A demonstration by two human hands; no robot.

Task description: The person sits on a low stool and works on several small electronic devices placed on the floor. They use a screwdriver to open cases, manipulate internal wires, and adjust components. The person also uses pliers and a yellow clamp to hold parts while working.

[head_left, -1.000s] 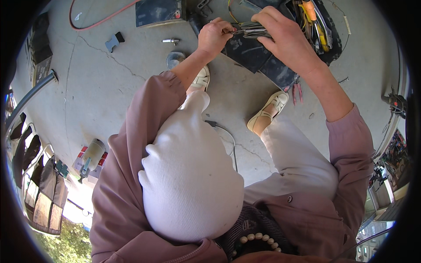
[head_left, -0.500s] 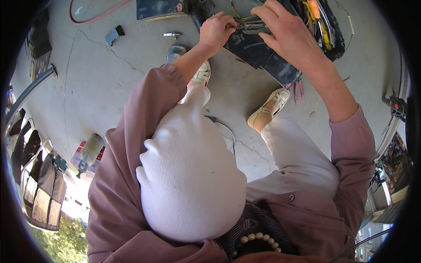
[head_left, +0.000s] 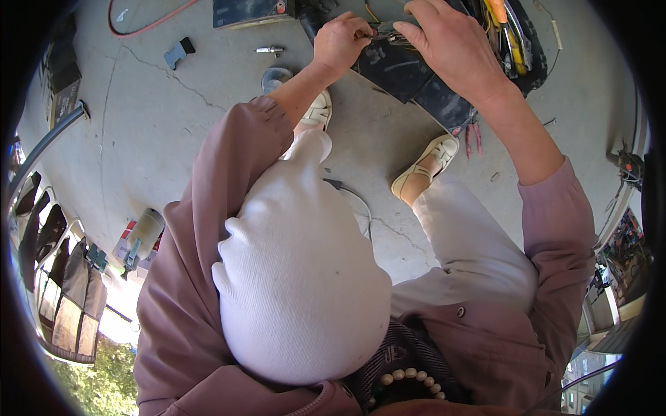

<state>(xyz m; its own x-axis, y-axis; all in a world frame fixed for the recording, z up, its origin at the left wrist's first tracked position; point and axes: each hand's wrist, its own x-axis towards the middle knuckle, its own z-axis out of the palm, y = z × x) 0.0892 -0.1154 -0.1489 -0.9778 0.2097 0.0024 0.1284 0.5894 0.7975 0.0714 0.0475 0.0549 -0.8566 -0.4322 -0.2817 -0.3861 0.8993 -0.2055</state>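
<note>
At the top of the view, my right hand (head_left: pixel 454 52) is closed round grey metal pliers (head_left: pixel 397 32), with the jaws pointing left. My left hand (head_left: pixel 341 43) is pinched at the jaw end, and whatever small thing sits between its fingertips is too small to make out. Just below the pliers lie black box-shaped batteries (head_left: pixel 392 69), side by side on the floor. A thin yellow wire (head_left: pixel 371 12) shows above my left fingertips.
Right of my hand sits a black tool bag (head_left: pixel 535 69) with orange and yellow handles. Red-handled pliers (head_left: pixel 474 139) lie near my right shoe (head_left: pixel 424 166). On the left are another battery (head_left: pixel 243 14), a spark-plug-like part (head_left: pixel 269 50), a cup (head_left: pixel 275 78) and a red hose (head_left: pixel 156 28).
My right hand has shifted slightly up and left, its thumb now lying over the pliers. The pliers' handles look closer together. My left hand stays almost in place.
</note>
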